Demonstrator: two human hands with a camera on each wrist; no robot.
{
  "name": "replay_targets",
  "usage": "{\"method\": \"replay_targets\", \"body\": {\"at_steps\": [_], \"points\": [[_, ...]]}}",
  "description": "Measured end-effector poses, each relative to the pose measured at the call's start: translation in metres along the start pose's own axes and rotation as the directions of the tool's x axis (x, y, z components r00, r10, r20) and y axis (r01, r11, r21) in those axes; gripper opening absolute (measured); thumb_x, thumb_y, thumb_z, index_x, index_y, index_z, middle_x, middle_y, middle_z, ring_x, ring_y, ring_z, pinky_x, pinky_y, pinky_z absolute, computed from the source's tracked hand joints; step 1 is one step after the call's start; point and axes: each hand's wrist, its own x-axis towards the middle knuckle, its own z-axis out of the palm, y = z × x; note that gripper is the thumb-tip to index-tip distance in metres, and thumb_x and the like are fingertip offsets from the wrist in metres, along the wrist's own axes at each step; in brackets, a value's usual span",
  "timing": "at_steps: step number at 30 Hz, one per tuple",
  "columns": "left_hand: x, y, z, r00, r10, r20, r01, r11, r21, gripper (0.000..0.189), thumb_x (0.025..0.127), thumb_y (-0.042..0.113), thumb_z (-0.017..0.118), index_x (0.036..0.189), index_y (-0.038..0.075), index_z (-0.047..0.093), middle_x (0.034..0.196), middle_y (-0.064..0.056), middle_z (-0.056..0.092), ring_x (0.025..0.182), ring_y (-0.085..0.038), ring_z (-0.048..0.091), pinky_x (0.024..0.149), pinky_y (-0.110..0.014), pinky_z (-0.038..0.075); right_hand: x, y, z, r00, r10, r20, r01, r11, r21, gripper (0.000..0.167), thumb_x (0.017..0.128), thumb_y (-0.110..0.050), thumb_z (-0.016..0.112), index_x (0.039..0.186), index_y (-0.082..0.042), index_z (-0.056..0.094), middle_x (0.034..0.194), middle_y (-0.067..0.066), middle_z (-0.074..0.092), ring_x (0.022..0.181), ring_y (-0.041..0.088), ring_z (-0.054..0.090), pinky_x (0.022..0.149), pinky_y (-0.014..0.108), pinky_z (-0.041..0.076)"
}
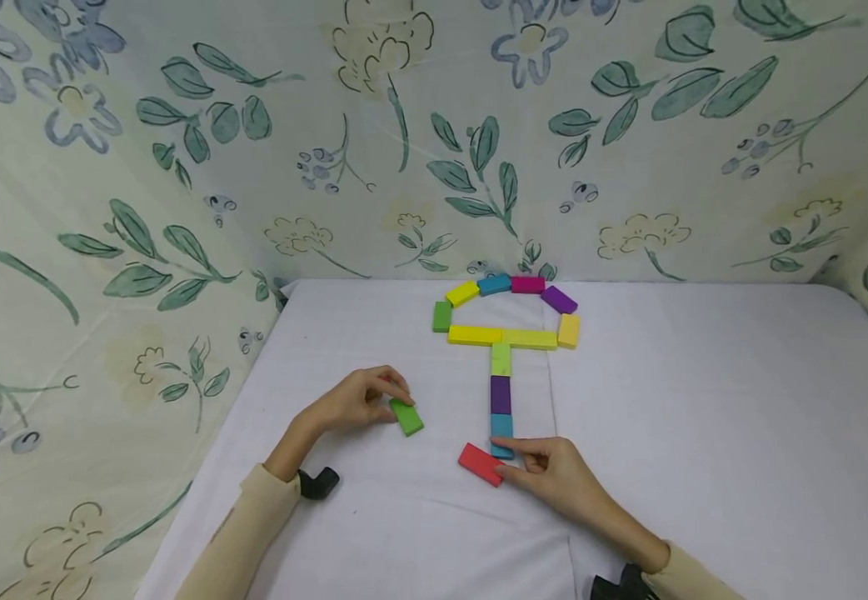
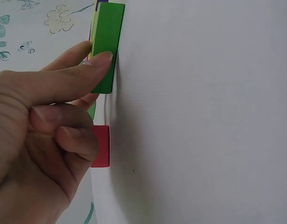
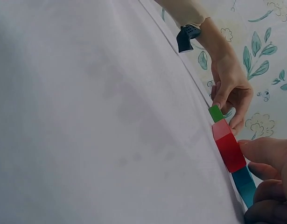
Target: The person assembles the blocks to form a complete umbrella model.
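Observation:
My left hand pinches a small green block between thumb and fingers, over the left part of the table. The left wrist view shows the thumb tip flat on the block's face, the other fingers curled below. With its thumb at the right end of a red block, my right hand reaches its index fingertip to the edge of a blue block. The red block's end lies between that thumb and index finger. It lies slanted at the lower left of the blue one.
Above the blue block, a purple block and a lime block continue a column. Two yellowish blocks form a bar across its top, under an arch of several coloured blocks. A white cloth covers the table; floral fabric hangs behind.

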Motion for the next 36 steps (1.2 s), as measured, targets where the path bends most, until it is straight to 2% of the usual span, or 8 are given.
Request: {"method": "replay_targets", "body": {"at_steps": [3,10,20,25,30,36], "points": [[0.002,-0.001,0.000,1.000,-0.006,0.019,0.007,0.999,-0.037,0.030,0.087,-0.001,0.080,0.111,0.016,0.081,0.118,-0.006,0.067,0.093,-0.018,0.052,0.074,-0.021,0.042,0.000,0.000,0.000,1.000,0.002,0.004,-0.002,1.000,0.003,0.037,0.085,-0.031,0.086,0.120,-0.019,0.079,0.057,-0.008,0.033,0.052,-0.002,0.028,0.049,0.019,0.024],[0.004,0.002,0.000,0.997,-0.045,0.065,0.049,0.996,-0.068,0.032,0.085,0.000,0.082,0.112,0.019,0.081,0.116,-0.005,0.066,0.072,-0.013,0.044,0.066,-0.019,0.039,0.001,-0.001,-0.001,1.000,0.005,0.003,-0.005,1.000,-0.002,0.036,0.085,-0.030,0.086,0.120,-0.019,0.079,0.057,-0.008,0.033,0.052,-0.002,0.028,0.050,0.019,0.024],[0.011,0.005,0.001,0.992,-0.016,0.122,0.022,0.999,-0.049,0.030,0.085,0.005,0.084,0.110,0.021,0.081,0.115,-0.001,0.066,0.068,-0.009,0.041,0.065,-0.018,0.037,0.001,0.001,-0.001,1.000,-0.002,0.009,0.002,1.000,-0.003,0.035,0.086,-0.029,0.085,0.120,-0.019,0.079,0.058,-0.009,0.034,0.053,-0.002,0.029,0.050,0.018,0.024],[0.017,0.011,0.001,0.990,0.019,0.141,-0.014,0.999,-0.036,0.031,0.085,0.007,0.084,0.111,0.022,0.081,0.116,0.000,0.066,0.065,-0.006,0.040,0.064,-0.018,0.035,0.001,0.002,-0.001,1.000,-0.008,0.014,0.008,1.000,-0.007,0.035,0.087,-0.028,0.085,0.120,-0.018,0.079,0.058,-0.008,0.034,0.053,-0.002,0.029,0.050,0.018,0.024],[0.026,0.020,0.004,0.982,0.047,0.183,-0.039,0.998,-0.047,0.030,0.085,0.006,0.084,0.111,0.019,0.081,0.116,-0.003,0.066,0.063,-0.007,0.039,0.061,-0.018,0.035,0.001,0.002,-0.001,1.000,-0.008,0.016,0.008,1.000,-0.013,0.035,0.087,-0.028,0.085,0.120,-0.018,0.079,0.058,-0.008,0.035,0.052,-0.002,0.030,0.049,0.018,0.025],[0.041,0.027,0.012,0.963,0.025,0.268,-0.011,0.998,-0.056,0.031,0.085,0.003,0.083,0.112,0.018,0.082,0.116,-0.003,0.067,0.065,-0.010,0.042,0.062,-0.018,0.035,0.002,0.003,-0.001,1.000,-0.013,0.024,0.014,1.000,-0.016,0.035,0.088,-0.029,0.084,0.121,-0.019,0.078,0.058,-0.009,0.036,0.052,-0.002,0.031,0.049,0.018,0.025]]}}
